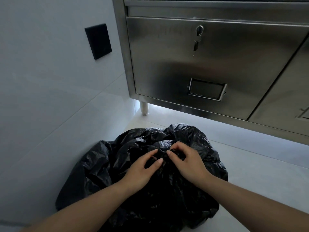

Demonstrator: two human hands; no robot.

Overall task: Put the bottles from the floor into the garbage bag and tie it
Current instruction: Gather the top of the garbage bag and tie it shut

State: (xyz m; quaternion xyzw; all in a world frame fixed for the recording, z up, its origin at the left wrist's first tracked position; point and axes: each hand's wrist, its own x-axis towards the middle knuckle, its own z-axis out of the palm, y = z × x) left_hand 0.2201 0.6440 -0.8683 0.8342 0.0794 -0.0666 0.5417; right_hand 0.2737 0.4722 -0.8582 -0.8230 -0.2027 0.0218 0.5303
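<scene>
Fingers: your fingers (155, 164) are bent and pinch the bunched black plastic at the top of the bag; the tips of both hands almost meet.
Left hand: your left hand (142, 170) holds the plastic from 7 o'clock.
Right hand: your right hand (189, 164) holds it from 5 o'clock.
Garbage bag: the garbage bag (100, 164) sits crinkled on the floor (259, 181) at 6 o'clock, under both hands.
Cabinet: a steel cabinet (167, 67) stands at 1 o'clock behind the bag, with a key (196, 46) hanging in its lock.
Wall: a black plate (98, 41) is at 10 o'clock.
</scene>
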